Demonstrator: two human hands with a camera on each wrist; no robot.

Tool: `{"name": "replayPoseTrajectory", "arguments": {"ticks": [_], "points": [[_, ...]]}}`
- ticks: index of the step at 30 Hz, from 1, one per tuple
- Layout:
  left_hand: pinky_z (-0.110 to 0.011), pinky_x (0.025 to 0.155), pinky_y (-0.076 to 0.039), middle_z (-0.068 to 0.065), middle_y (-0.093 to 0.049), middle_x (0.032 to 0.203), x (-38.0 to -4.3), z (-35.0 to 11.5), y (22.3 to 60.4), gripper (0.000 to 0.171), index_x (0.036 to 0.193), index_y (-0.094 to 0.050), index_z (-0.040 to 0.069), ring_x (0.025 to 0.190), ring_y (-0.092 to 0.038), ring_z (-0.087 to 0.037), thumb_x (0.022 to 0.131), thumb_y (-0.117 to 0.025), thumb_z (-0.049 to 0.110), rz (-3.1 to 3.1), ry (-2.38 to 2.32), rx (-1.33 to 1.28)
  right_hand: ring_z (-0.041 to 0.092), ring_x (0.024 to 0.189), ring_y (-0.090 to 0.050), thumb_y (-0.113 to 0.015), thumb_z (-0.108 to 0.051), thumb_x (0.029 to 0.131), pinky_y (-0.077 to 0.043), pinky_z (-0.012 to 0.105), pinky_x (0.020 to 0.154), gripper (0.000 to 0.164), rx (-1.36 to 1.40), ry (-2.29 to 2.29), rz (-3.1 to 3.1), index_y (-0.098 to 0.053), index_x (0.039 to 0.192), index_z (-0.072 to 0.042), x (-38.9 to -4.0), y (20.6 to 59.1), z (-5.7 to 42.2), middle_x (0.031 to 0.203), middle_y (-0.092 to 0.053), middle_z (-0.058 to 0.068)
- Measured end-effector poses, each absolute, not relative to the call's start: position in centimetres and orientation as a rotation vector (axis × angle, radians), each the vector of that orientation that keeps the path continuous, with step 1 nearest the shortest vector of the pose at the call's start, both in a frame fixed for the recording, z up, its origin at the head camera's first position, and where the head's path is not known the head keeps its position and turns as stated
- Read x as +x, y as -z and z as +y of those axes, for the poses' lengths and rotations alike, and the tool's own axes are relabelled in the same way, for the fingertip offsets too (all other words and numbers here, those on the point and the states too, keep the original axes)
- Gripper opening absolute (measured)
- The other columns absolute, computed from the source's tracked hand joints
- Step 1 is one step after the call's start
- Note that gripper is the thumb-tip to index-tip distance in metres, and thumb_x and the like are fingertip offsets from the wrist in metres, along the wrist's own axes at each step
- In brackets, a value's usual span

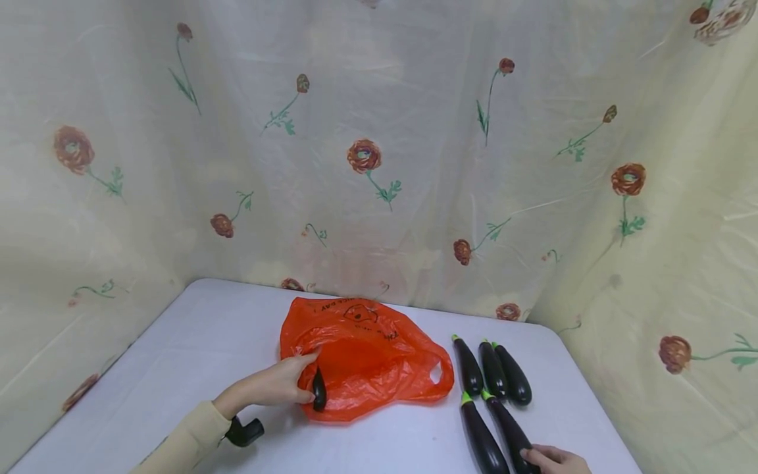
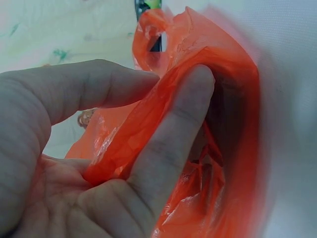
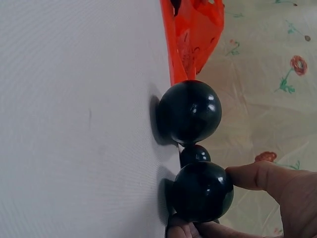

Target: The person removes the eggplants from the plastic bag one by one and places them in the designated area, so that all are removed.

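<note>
A red plastic bag (image 1: 379, 368) with black print lies flat on the white table. My left hand (image 1: 284, 382) is at its left side, pinching the bag's edge between thumb and forefinger (image 2: 171, 144); the other fingers are partly hidden by the film. Beside that hand, a dark glossy shape (image 1: 320, 390) shows at the bag's mouth. On the right, my right hand (image 1: 553, 459) grips the rounded end of an eggplant (image 1: 510, 431), thumb on one side and fingers on the other. Close to its left lies another eggplant (image 1: 482, 438), seen end-on as a round black shape (image 3: 190, 111) in the right wrist view.
Behind these two, more eggplants (image 1: 514, 374) lie side by side, green stems pointing away. One bag handle (image 1: 437, 373) reaches close to them. A flowered curtain (image 1: 414, 217) rises along the back and sides of the table (image 1: 195, 349).
</note>
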State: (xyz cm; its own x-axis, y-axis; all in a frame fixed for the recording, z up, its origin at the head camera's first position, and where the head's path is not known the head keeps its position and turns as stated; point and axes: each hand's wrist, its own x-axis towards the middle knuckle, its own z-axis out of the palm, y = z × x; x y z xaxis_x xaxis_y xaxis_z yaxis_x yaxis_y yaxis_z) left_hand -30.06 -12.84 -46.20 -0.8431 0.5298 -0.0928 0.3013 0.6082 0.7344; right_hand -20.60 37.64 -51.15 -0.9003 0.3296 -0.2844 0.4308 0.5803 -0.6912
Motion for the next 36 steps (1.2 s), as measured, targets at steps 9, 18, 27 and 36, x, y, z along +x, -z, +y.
{"name": "replayPoseTrajectory", "arguments": {"ticks": [9,18,27,36], "points": [[-0.051,0.1,-0.048,-0.021,-0.046,0.144,-30.0,-12.8,46.1,0.081,0.146,-0.031,-0.008,0.106,-0.049,-0.023,0.082,-0.073,0.016,2.525,-1.084,0.65,0.014,0.075,-0.065,-0.076,-0.048,0.073,-0.052,0.025,0.062,0.069,0.609,1.336,2.687,-0.067,0.114,0.007,-20.6,51.8,38.0,0.087,-0.073,0.015],[-0.055,0.102,-0.044,-0.022,-0.046,0.143,-29.8,-12.9,45.9,0.079,0.146,-0.031,-0.008,0.107,-0.049,-0.024,0.083,-0.072,0.016,2.53,-1.103,0.684,0.023,0.079,-0.069,-0.075,-0.057,0.071,-0.055,0.031,0.065,0.081,0.615,1.298,2.688,-0.063,0.117,0.009,-20.7,50.7,37.9,0.09,-0.072,0.019],[-0.03,0.073,-0.053,-0.015,-0.06,0.118,-30.0,-13.1,45.8,0.077,0.147,-0.028,-0.009,0.087,-0.054,-0.017,0.085,-0.069,0.012,2.528,-1.102,0.697,0.027,0.087,-0.068,-0.072,-0.058,0.075,-0.056,0.04,0.076,0.083,0.628,1.288,2.734,-0.06,0.119,0.011,-20.9,49.0,37.6,0.105,-0.069,0.026],[-0.022,0.061,-0.045,-0.015,-0.056,0.127,-29.9,-13.3,45.6,0.074,0.147,-0.029,-0.008,0.094,-0.052,-0.019,0.085,-0.067,0.009,2.54,-1.081,0.704,0.033,0.101,-0.067,-0.062,-0.057,0.086,-0.052,0.048,0.088,0.077,0.503,1.265,2.826,-0.056,0.129,0.007,-21.2,46.0,35.4,0.123,-0.063,0.026]]}}
